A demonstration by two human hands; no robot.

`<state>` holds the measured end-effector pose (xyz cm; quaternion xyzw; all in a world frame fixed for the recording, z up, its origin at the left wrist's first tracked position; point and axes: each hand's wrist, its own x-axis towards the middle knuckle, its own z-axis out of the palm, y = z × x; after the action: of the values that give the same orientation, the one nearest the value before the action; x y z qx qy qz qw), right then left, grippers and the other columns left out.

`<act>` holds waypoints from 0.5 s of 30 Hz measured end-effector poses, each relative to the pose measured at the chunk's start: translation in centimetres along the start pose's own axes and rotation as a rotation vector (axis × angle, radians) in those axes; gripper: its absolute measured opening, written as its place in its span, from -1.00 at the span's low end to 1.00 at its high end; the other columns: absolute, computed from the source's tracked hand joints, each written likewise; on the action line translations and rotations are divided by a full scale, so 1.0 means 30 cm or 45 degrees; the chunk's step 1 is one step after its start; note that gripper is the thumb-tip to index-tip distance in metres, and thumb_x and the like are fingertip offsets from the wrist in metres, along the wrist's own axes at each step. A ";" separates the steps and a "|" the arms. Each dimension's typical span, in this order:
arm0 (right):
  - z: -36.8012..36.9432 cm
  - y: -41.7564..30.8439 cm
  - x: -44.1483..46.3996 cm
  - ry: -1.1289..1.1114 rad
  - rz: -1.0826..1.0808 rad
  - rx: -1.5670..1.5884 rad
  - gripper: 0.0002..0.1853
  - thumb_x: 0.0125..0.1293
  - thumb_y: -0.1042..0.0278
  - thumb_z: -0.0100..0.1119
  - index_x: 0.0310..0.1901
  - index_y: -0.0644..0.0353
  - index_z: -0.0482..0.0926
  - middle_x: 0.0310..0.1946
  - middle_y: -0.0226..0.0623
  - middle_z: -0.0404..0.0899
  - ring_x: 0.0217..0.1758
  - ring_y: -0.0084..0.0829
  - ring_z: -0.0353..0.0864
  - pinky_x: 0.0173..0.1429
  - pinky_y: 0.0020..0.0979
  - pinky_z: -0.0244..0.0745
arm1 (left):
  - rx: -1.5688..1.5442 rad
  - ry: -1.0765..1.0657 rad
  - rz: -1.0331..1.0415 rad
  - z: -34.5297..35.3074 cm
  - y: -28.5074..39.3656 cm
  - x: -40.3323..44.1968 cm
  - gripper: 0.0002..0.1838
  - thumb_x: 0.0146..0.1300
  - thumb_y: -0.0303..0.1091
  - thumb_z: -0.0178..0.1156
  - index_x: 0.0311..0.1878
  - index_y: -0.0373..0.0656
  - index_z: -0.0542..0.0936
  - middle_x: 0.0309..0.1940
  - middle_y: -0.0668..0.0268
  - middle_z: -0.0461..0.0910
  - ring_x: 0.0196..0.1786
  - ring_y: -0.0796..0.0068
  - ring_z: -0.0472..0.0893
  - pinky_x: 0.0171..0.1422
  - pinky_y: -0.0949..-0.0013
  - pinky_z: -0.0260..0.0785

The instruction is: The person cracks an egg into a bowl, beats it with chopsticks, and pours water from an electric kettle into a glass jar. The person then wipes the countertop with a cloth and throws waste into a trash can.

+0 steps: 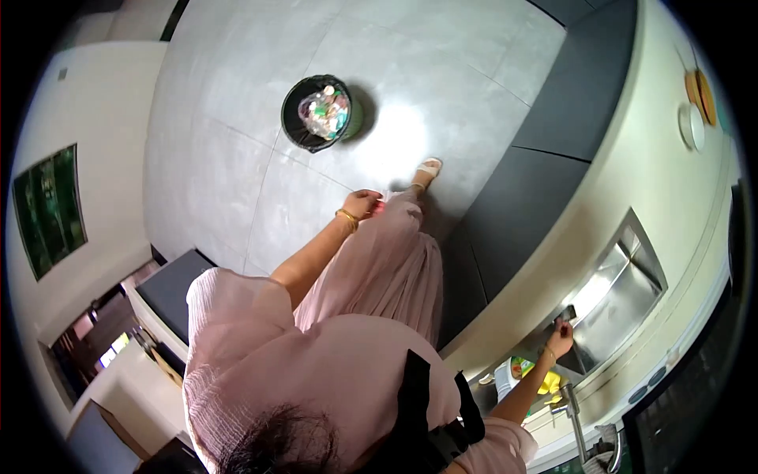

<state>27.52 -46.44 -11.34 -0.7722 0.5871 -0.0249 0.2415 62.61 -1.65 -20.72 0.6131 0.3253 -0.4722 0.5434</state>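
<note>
My left hand [362, 204] hangs beside the pale pink dress [371, 272], its fingers curled. A small patch of brighter pink-red [380, 207] shows at the fingertips; I cannot make out what it is. Over the steel sink [620, 288] is my right hand [560, 340], with the fingers closed together. A small dark object [570, 313] shows right at those fingertips, its kind unclear. Beside the right forearm, a bottle with a green and white label [517, 367] and a yellow item [550, 384] stand near the sink.
On the grey tiled floor [213, 174] ahead stands a trash bin [353, 118] lined with a black bag and holding mixed litter. Dark cabinets [521, 186] run under the pale counter [596, 178] to my right. A faucet [575, 419] rises by the sink.
</note>
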 end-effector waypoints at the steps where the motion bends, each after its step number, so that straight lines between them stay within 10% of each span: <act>1: -0.012 -0.003 -0.032 0.043 -0.082 -0.030 -0.79 -0.04 0.41 0.24 -0.39 0.35 0.48 -0.48 -0.34 0.51 -0.43 -0.53 0.46 -0.29 -0.52 0.37 | -0.137 0.055 -0.047 -0.062 -0.015 0.024 -0.80 0.16 -0.34 -0.07 -0.19 -0.18 0.44 -0.41 0.27 0.53 -0.39 0.53 0.51 -0.31 0.48 0.38; 10: -0.092 0.050 -0.144 -0.114 -0.160 -0.083 -0.87 -0.05 0.68 0.10 -0.38 0.36 0.49 -0.44 -0.30 0.52 -0.37 -0.52 0.47 -0.26 -0.53 0.40 | -0.797 0.458 -0.190 -0.555 -0.138 0.507 -0.70 0.14 -0.15 0.05 -0.18 -0.16 0.42 -0.44 0.24 0.50 -0.43 0.46 0.50 -0.41 0.43 0.38; 15: -0.120 0.024 -0.159 0.076 0.079 -0.193 -0.82 0.02 0.62 0.07 -0.27 0.37 0.50 -0.33 -0.25 0.53 -0.29 -0.48 0.46 -0.14 -0.51 0.36 | -1.071 0.465 -0.124 -0.657 -0.131 0.833 -0.17 -0.12 0.11 0.22 0.07 -0.30 0.14 -0.22 -0.02 0.38 -0.38 0.19 0.50 -0.36 0.26 0.46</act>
<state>24.25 -43.43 -7.29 -0.7687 0.6179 0.0040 0.1653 72.01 15.47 -46.15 0.3967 0.6075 -0.2083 0.6559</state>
